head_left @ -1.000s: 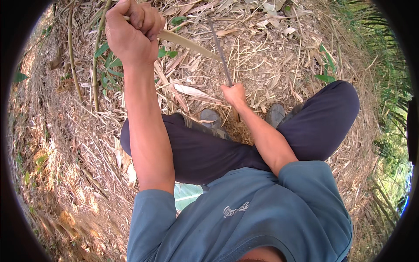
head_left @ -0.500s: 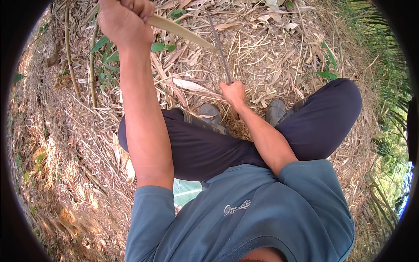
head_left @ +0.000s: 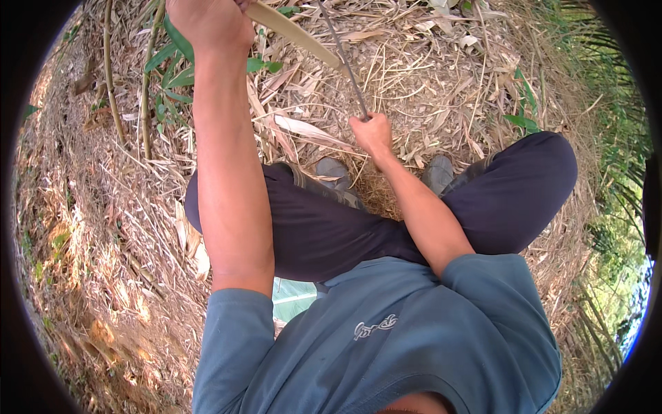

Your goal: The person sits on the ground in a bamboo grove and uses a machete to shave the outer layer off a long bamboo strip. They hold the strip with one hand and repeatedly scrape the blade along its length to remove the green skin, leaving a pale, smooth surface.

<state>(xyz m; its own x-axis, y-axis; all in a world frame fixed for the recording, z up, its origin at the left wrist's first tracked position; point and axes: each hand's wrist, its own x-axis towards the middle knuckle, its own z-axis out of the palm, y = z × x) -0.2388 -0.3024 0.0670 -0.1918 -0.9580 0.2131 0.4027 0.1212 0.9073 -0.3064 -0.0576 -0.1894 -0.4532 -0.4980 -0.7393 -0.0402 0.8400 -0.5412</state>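
Observation:
My left hand (head_left: 212, 26) reaches far out at the upper left, partly cut off by the top edge. It is closed on one end of a pale, flat bamboo strip (head_left: 298, 36). The strip slants down to the right, and its free end meets or lies very close to a long, thin, dark knife blade (head_left: 343, 56). In front of my feet, my right hand (head_left: 373, 134) is closed round the knife; its fingers cover the handle. The tip of the blade runs up toward the top edge.
I squat with bent knees in dark trousers (head_left: 510, 190), my boots (head_left: 437, 174) on ground strewn with dry leaves (head_left: 414, 83). Thin upright stems (head_left: 146, 103) and green leaves (head_left: 181, 41) stand at the left. Something pale green (head_left: 293, 298) lies beneath me. Bushes (head_left: 617, 117) grow at the right.
My left hand has shifted up and slightly right with the bamboo strip, so its fingers are now mostly out of the picture. My right hand and the knife have moved slightly up.

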